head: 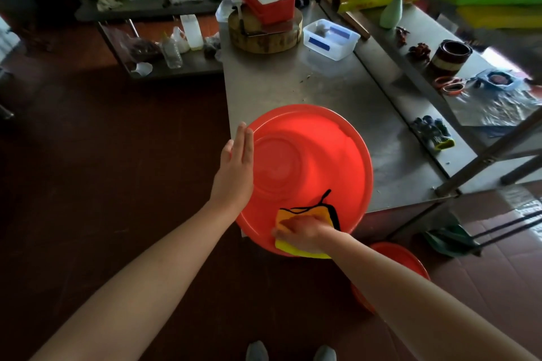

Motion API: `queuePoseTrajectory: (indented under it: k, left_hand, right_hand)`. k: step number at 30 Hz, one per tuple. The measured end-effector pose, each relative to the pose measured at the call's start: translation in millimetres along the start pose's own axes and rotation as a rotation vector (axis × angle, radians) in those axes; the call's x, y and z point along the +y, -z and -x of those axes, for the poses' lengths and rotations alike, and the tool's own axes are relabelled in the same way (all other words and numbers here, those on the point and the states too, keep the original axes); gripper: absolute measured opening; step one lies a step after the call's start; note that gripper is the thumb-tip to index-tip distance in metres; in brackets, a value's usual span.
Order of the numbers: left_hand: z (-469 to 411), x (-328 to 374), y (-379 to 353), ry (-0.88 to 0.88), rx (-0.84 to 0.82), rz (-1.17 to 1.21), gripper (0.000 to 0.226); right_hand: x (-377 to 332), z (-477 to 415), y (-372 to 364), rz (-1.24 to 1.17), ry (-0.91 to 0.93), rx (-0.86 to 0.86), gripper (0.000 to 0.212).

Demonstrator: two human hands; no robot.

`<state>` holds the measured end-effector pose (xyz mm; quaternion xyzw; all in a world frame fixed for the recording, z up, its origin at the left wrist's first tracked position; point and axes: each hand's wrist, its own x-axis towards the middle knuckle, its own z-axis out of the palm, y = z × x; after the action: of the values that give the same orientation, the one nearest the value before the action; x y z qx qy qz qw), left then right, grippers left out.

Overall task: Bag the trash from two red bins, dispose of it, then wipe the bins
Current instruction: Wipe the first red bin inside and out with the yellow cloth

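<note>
a big red bin (308, 155) sits on the near corner of the steel tabletop (293, 82), its round face turned up toward the camera and its near edge hanging past the tabletop's edge. the left hand (237, 173) lies flat against the bin's rim at 9 o'clock, fingers straight and held together, holding nothing. the right hand (305, 231) presses a yellow and orange cloth (305, 212) with black edging onto the rim at 6 o'clock. its fingers are blurred, so i cannot tell whether they curl round the cloth or only lie on it. a second red bin (410, 264) stands on the floor at 4 o'clock of the first, partly hidden behind the right forearm. farther back on the tabletop, at 12 o'clock, are a round wooden chopping block (264, 35) and a clear plastic box (331, 38). dark gloves (434, 133) lie on the low shelf at 3 o'clock.
</note>
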<state>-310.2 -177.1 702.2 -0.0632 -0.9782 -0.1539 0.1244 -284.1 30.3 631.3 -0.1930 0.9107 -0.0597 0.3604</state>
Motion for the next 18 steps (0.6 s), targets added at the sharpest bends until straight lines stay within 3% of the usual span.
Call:
queuePoseTrajectory:
  k: [3,7,9,12,14,16,18]
  left_hand:
    - [-5.4,-11.3,0.8,0.030,-0.009,-0.005,0.110]
    - [-10.1,-18.8,5.9,0.029,-0.063,-0.083,0.101]
    - [-2.3,-15.2,4.5,-0.074,-0.069,-0.286,0.084]
    - [24.0,-15.0,-7.5,-0.380,-0.148,-0.460,0.050]
    - [46.7,-17.0,-15.2,-0.552,-0.311,-0.481,0.064]
    - [61.5,-18.7,-17.4,-0.622,-0.449,-0.556,0.083]
    - [65.5,-18.3,-17.3,-0.661,-0.542,-0.636,0.087]
  right_hand:
    - [7.8,12.0,3.6,0.147,0.113,-0.024,0.110]
    - [14.5,22.0,7.3,0.292,0.188,0.064,0.093]
    - [12.3,24.0,9.3,0.308,0.170,0.056,0.093]
    - [9.4,25.8,13.0,0.322,0.166,0.089,0.093]
    - [9.6,24.9,16.1,0.328,0.173,0.116,0.092]
    - [10.5,24.0,17.8,0.346,0.183,0.117,0.091]
    - [10.1,23.3,17.5,0.370,0.193,0.105,0.091]
